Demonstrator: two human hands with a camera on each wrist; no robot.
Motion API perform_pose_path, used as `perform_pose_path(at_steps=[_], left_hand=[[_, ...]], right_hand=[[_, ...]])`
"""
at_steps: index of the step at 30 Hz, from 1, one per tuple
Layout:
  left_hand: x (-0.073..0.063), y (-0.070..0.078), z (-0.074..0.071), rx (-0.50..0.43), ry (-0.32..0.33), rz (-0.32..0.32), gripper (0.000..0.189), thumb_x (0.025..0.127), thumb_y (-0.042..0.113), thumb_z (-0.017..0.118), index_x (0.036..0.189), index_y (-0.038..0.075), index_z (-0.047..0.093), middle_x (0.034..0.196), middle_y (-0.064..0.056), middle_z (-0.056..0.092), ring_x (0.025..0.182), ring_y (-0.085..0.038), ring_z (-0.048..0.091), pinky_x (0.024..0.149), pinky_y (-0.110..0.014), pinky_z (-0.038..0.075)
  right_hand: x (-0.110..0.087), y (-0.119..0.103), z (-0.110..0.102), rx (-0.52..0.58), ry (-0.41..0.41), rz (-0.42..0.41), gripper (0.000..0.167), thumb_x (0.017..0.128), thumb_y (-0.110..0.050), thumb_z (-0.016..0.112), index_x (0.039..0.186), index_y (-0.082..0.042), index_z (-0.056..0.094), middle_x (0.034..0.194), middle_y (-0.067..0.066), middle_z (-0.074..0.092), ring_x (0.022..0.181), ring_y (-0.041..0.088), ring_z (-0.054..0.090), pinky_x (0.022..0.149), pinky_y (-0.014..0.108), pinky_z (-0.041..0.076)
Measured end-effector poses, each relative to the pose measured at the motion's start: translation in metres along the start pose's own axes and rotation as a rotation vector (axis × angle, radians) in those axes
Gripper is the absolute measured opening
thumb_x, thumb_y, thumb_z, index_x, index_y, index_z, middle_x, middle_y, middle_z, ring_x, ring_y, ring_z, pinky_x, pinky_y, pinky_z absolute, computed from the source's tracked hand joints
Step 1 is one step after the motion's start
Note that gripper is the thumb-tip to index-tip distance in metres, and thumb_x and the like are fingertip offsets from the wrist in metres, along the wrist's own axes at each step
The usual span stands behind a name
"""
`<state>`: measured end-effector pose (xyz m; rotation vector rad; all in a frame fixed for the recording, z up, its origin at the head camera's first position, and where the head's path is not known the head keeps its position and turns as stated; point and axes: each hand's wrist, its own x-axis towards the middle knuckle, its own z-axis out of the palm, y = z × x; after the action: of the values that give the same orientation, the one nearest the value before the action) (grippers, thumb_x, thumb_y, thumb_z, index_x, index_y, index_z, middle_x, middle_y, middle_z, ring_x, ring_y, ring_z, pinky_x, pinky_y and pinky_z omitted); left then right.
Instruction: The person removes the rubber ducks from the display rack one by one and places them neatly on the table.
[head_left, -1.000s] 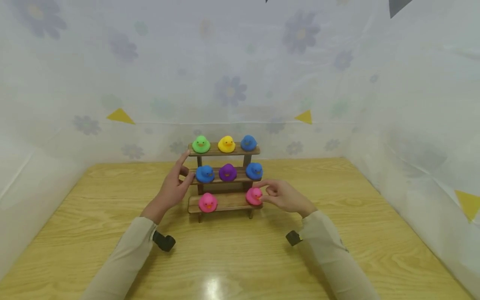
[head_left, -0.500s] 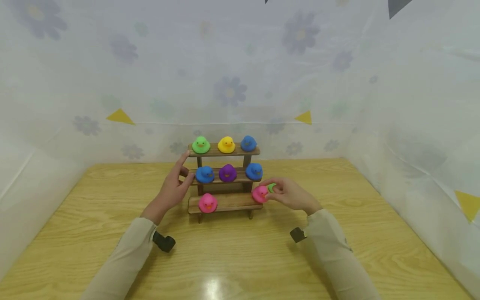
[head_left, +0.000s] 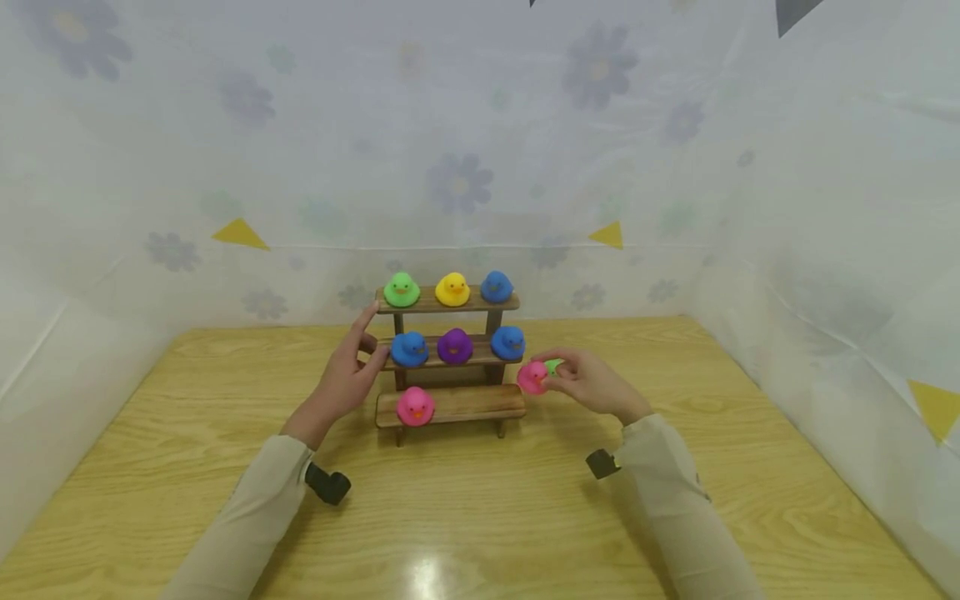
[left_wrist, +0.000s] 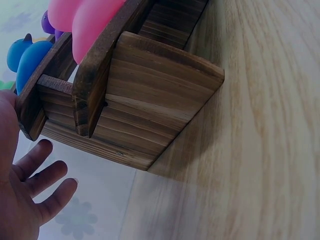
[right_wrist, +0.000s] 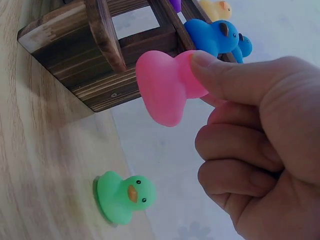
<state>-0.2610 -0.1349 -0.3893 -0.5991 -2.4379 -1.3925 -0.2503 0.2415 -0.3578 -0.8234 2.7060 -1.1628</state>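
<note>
My right hand (head_left: 597, 385) pinches a pink rubber duck (head_left: 532, 377) by its head, off the right end of a three-tier wooden stand (head_left: 474, 403). In the right wrist view, the duck (right_wrist: 162, 90) hangs clear of the stand, the other fingers curled into the palm. At the stand's left side, my left hand (head_left: 345, 372) touches the ends of the top and middle shelves with index finger and thumb. Its remaining fingers (left_wrist: 55, 200) stay loose in the left wrist view. Another pink duck (head_left: 416, 407) sits on the bottom shelf's left end.
The middle shelf carries a blue duck (head_left: 409, 349), a purple duck (head_left: 455, 347) and another blue one. Green (head_left: 402, 290), yellow (head_left: 453, 290) and blue (head_left: 497, 287) ducks line the top. A green duck (right_wrist: 117, 197) stands on the table right of the stand.
My right hand has lifted the pink duck off the bottom shelf's right end and carried it rightward. The green duck behind has come into sight. My left hand has not moved.
</note>
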Motion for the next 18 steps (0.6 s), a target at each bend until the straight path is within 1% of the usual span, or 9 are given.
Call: perform_pose_path(at_steps=[4, 5, 9, 13, 15, 18], left_hand=[[-0.001, 0.000, 0.000, -0.009, 0.003, 0.000, 0.063, 0.101, 0.015, 0.049, 0.156, 0.020, 0.017, 0.101, -0.015, 0.050, 0.094, -0.025, 0.053, 0.068, -0.029, 0.048], [-0.001, 0.000, 0.000, -0.012, 0.004, 0.000, 0.063, 0.101, 0.015, 0.049, 0.156, 0.019, 0.018, 0.100, -0.015, 0.050, 0.094, -0.025, 0.053, 0.067, -0.029, 0.048], [-0.001, 0.000, 0.000, -0.011, 0.006, 0.002, 0.062, 0.101, 0.015, 0.049, 0.156, 0.018, 0.019, 0.100, -0.015, 0.050, 0.094, -0.025, 0.053, 0.067, -0.028, 0.048], [-0.001, 0.000, 0.001, -0.003, 0.006, -0.001, 0.062, 0.102, 0.015, 0.048, 0.156, 0.019, 0.018, 0.100, -0.015, 0.051, 0.094, -0.025, 0.053, 0.068, -0.028, 0.048], [0.000, 0.000, 0.001, -0.005, 0.005, 0.001, 0.063, 0.102, 0.015, 0.048, 0.156, 0.018, 0.017, 0.100, -0.015, 0.051, 0.095, -0.026, 0.053, 0.067, -0.028, 0.048], [0.000, 0.000, 0.000, -0.004, 0.005, 0.002, 0.062, 0.102, 0.015, 0.048, 0.156, 0.018, 0.017, 0.101, -0.015, 0.051, 0.095, -0.026, 0.053, 0.068, -0.028, 0.048]], right_hand=[[-0.001, 0.008, -0.001, 0.017, 0.044, 0.020, 0.035, 0.093, -0.015, 0.064, 0.126, -0.003, 0.061, 0.053, -0.008, 0.025, 0.045, 0.002, 0.020, 0.045, 0.020, 0.024], [0.000, 0.015, -0.001, 0.022, 0.054, 0.030, 0.036, 0.093, -0.017, 0.065, 0.126, -0.004, 0.061, 0.053, -0.008, 0.025, 0.045, 0.003, 0.021, 0.045, 0.020, 0.025], [0.000, 0.026, -0.002, 0.045, 0.081, 0.072, 0.037, 0.093, -0.014, 0.065, 0.127, -0.001, 0.060, 0.054, -0.007, 0.027, 0.043, 0.002, 0.024, 0.045, 0.020, 0.025], [0.000, 0.033, -0.003, 0.067, 0.102, 0.092, 0.040, 0.094, -0.012, 0.063, 0.130, 0.003, 0.056, 0.055, -0.006, 0.027, 0.042, 0.002, 0.023, 0.045, 0.021, 0.025], [-0.001, 0.035, -0.004, 0.077, 0.110, 0.102, 0.041, 0.094, -0.013, 0.063, 0.132, 0.004, 0.055, 0.055, -0.005, 0.027, 0.042, 0.002, 0.023, 0.044, 0.021, 0.025], [-0.002, 0.037, -0.005, 0.065, 0.126, 0.116, 0.043, 0.096, -0.014, 0.061, 0.134, 0.003, 0.053, 0.055, -0.005, 0.028, 0.042, 0.002, 0.023, 0.044, 0.022, 0.025]])
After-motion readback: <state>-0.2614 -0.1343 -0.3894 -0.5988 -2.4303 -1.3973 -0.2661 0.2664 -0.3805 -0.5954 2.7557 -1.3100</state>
